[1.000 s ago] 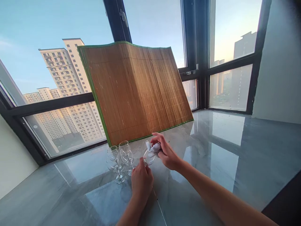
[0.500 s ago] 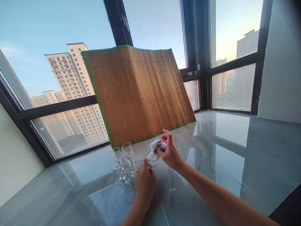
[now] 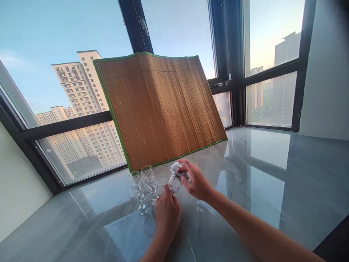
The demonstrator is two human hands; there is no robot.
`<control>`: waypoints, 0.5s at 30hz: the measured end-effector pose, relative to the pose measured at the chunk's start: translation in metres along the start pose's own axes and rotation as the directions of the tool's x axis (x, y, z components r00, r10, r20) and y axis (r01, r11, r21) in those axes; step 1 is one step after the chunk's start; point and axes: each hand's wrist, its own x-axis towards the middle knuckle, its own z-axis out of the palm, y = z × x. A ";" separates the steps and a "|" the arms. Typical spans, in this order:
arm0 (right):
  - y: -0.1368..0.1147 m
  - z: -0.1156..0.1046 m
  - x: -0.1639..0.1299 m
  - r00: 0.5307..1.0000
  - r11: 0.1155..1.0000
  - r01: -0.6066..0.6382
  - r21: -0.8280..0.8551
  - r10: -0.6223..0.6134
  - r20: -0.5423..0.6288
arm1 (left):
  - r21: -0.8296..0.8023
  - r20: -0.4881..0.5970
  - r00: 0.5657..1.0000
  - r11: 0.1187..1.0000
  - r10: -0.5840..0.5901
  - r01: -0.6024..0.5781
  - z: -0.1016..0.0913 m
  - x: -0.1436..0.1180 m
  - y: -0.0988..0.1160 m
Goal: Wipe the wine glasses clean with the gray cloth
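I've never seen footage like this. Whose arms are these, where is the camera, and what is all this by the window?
There is no machine here. The camera sits on a person's head and looks forward and down, so the two bare arms reaching in from the bottom are that person's own.

The left hand holds a clear stemmed glass from below, tilted away from the person. The right hand presses a small white cloth at the mouth of that glass.

Just to the left, a few more empty glasses stand close together on the glossy grey marble-look surface. Behind them a brown bamboo mat with green edging stands upright, leaning toward the window frame. Through the panes you see tall apartment blocks and sky.
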 end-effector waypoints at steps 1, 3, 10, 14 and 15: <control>-0.001 0.000 0.000 1.000 1.000 0.021 0.005 -0.021 0.021 | -0.004 0.002 1.000 1.000 -0.004 0.004 0.000 0.000 0.000; -0.002 0.000 -0.001 0.997 0.999 0.050 0.010 -0.051 0.056 | -0.009 0.008 1.000 1.000 -0.013 0.013 -0.001 0.001 0.001; -0.004 -0.006 0.001 0.975 0.983 -0.008 0.185 -0.033 0.218 | 0.034 0.032 0.998 0.998 -0.052 0.051 0.000 0.001 -0.001; 0.000 -0.002 0.001 0.981 0.957 -0.090 0.276 0.037 0.190 | 0.066 0.046 0.998 0.997 -0.032 0.029 0.000 0.000 0.000; 0.001 0.001 0.000 0.990 0.963 -0.090 0.255 0.057 0.132 | 0.063 0.049 0.999 0.998 -0.021 0.018 -0.001 -0.001 0.001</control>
